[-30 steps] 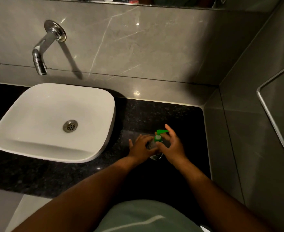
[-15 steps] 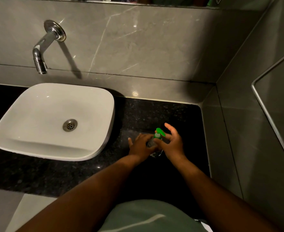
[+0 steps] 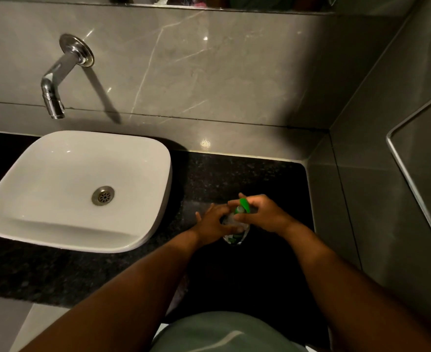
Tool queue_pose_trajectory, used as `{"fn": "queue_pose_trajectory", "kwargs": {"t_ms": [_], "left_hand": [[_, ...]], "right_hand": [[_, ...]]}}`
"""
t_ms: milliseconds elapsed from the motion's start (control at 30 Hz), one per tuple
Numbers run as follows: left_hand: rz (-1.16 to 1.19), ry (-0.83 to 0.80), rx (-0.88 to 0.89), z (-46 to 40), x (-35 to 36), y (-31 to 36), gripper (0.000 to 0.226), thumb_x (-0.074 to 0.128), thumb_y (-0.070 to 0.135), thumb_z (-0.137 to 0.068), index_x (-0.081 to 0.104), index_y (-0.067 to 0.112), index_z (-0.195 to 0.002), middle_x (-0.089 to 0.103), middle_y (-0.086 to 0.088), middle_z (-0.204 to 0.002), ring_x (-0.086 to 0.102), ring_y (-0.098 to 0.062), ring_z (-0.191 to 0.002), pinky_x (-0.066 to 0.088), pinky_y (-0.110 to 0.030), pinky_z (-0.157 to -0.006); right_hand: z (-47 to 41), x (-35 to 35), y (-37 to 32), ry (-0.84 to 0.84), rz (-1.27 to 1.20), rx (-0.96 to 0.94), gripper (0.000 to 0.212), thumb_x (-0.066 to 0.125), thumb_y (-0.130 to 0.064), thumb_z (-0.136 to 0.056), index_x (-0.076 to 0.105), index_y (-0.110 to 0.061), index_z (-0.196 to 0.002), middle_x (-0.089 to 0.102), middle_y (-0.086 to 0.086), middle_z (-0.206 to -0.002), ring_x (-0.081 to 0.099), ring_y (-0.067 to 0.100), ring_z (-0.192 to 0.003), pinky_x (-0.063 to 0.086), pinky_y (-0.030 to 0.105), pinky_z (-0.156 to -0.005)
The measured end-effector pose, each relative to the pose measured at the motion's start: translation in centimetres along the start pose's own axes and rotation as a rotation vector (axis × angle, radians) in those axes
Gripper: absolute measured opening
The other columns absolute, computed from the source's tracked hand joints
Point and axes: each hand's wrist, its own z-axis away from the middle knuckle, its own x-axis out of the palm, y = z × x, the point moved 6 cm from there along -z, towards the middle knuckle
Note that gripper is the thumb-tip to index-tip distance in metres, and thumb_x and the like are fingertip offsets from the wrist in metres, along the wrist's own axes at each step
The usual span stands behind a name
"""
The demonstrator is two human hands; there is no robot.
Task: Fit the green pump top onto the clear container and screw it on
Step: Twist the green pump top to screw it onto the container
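Note:
A clear container (image 3: pixel 235 237) with a green-patterned label stands upright on the black granite counter (image 3: pixel 247 174), right of the basin. The green pump top (image 3: pixel 242 207) sits on its neck, nozzle angled toward the near right. My left hand (image 3: pixel 213 223) wraps the container's body from the left. My right hand (image 3: pixel 264 214) pinches the pump top's collar from the right, fingers curled over the nozzle. Most of the container is hidden behind both hands.
A white countertop basin (image 3: pixel 143 240) lies to the left, with a chrome wall spout (image 3: pixel 53 97) above it. Grey tiled walls close off the back and the right side. The counter's front edge runs just below my forearms.
The pump nozzle has swung from pointing right to pointing toward the near right as my right hand's fingers turned around the top. My left hand stayed wrapped on the container.

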Motion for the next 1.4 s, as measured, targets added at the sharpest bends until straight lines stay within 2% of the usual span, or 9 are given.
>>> {"fn": "queue_pose_trajectory", "kwargs": {"t_ms": [100,267,400,567,700,833,967,1233,1400], "left_hand": [[0.085,-0.061,-0.033,0.0,0.1,-0.1,0.068,0.076,0.04,-0.074,0.05,0.022,-0.134,0.053,-0.004,-0.135,0.044,-0.018,-0.128,0.028,-0.05,-0.11],[0.02,-0.001,-0.098,-0.1,0.1,-1.1,0.08,0.069,0.063,-0.065,0.048,0.028,-0.135,0.048,0.003,-0.14,0.032,-0.018,-0.136,0.012,-0.059,-0.112],[-0.129,0.109,-0.198,0.2,-0.1,-1.6,0.067,0.063,0.074,-0.062,0.05,0.048,-0.124,0.046,0.019,-0.137,0.024,-0.017,-0.137,-0.01,-0.065,-0.106],[-0.295,0.258,-0.235,0.2,-0.2,-1.2,0.056,0.066,0.064,-0.069,0.055,0.044,-0.12,0.041,0.008,-0.142,0.011,-0.021,-0.142,-0.017,-0.065,-0.101],[-0.336,0.367,-0.272,0.4,-0.4,-0.7,0.044,0.067,0.056,-0.071,0.06,0.04,-0.111,0.04,0.004,-0.142,0.009,-0.022,-0.143,-0.016,-0.065,-0.102],[-0.4,0.399,-0.273,0.4,-0.5,-0.4,0.039,0.064,0.056,-0.07,0.06,0.041,-0.106,0.039,0.001,-0.143,0.01,-0.023,-0.143,-0.015,-0.065,-0.102],[-0.424,0.399,-0.232,0.5,-0.5,-0.7,0.041,0.063,0.06,-0.069,0.06,0.042,-0.106,0.038,0.001,-0.144,0.008,-0.023,-0.143,-0.016,-0.064,-0.102],[-0.404,0.39,-0.09,1.8,0.2,-1.3,0.048,0.054,0.059,-0.069,0.057,0.04,-0.113,0.024,0.004,-0.155,-0.002,-0.019,-0.144,-0.019,-0.061,-0.103],[-0.444,0.353,-0.064,2.4,0.5,-1.4,0.063,0.046,0.074,-0.061,0.053,0.045,-0.117,0.025,0.004,-0.154,-0.001,-0.018,-0.144,-0.021,-0.059,-0.104]], "right_hand": [[-0.4,-0.3,-0.6,-0.06,0.051,-0.015,0.034,0.074,-0.004,-0.076,0.067,-0.002,-0.109,0.067,0.006,-0.112,0.055,-0.001,-0.111,0.028,0.004,-0.103],[0.2,-0.4,-0.4,0.0,0.04,-0.003,0.029,0.077,-0.011,-0.075,0.073,-0.031,-0.095,0.072,-0.016,-0.098,0.064,0.007,-0.106,0.048,0.018,-0.095],[0.1,-0.7,0.9,0.211,0.088,0.025,0.023,0.076,-0.013,-0.075,0.073,-0.019,-0.097,0.069,-0.013,-0.106,0.064,-0.007,-0.095,0.015,0.041,-0.119],[0.6,0.1,1.0,0.44,0.121,0.01,0.024,0.075,-0.016,-0.076,0.072,-0.011,-0.099,0.071,0.0,-0.109,0.063,-0.001,-0.098,0.019,0.008,-0.109],[0.6,0.9,0.9,0.548,0.049,0.016,0.039,0.076,-0.015,-0.076,0.065,-0.008,-0.113,0.071,0.009,-0.108,0.065,0.014,-0.097,0.046,0.031,-0.1],[0.4,1.3,0.9,0.581,-0.054,0.053,0.069,0.077,-0.009,-0.075,0.045,-0.007,-0.135,0.058,0.009,-0.129,0.059,0.014,-0.113,0.049,0.017,-0.092],[0.8,1.4,1.0,0.635,-0.061,0.065,0.067,0.078,-0.011,-0.075,0.047,-0.007,-0.134,0.058,0.013,-0.131,0.058,0.012,-0.111,0.045,0.0,-0.078],[3.8,2.6,0.6,0.573,-0.029,0.021,0.056,0.079,-0.01,-0.072,0.054,-0.011,-0.123,0.064,0.014,-0.123,0.062,0.019,-0.113,0.05,0.031,-0.097],[6.0,2.8,0.7,0.527,0.074,0.026,0.055,0.08,-0.017,-0.072,0.056,-0.03,-0.119,0.064,-0.004,-0.121,0.06,0.007,-0.112,0.048,0.02,-0.096]]}}
